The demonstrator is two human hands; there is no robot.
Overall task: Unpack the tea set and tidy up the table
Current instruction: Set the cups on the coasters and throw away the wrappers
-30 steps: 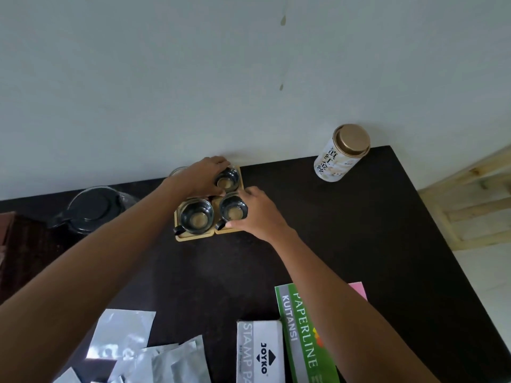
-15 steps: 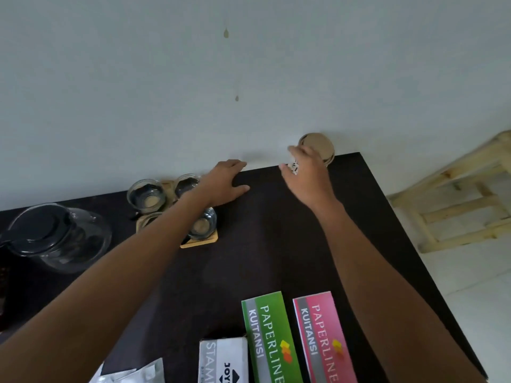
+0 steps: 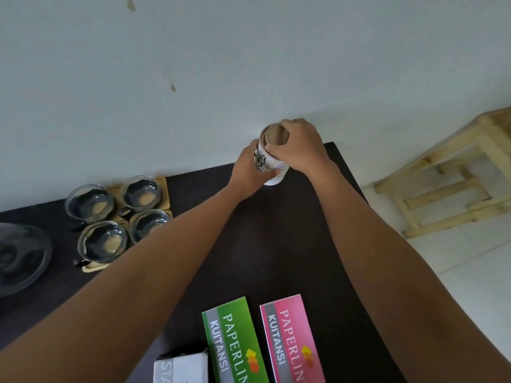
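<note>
A white tea canister (image 3: 269, 161) with black lettering and a tan lid stands at the far edge of the dark table (image 3: 276, 244), by the wall. My left hand (image 3: 247, 171) wraps its body from the left. My right hand (image 3: 300, 146) grips its lid and upper side from the right. Several glass cups (image 3: 90, 201) with dark handles sit on wooden coasters (image 3: 161, 182) at the far left. A glass teapot (image 3: 20, 258) is partly cut off at the left edge.
A green receipt book (image 3: 235, 338) and a pink receipt book (image 3: 293, 338) lie side by side near the front edge, with a white stamp-pad box (image 3: 182, 367) to their left. A wooden stool (image 3: 453, 178) stands on the tiled floor right of the table.
Both hands left the cups and coasters, moved right and closed on the tea canister. The view has swung to the right as well.
</note>
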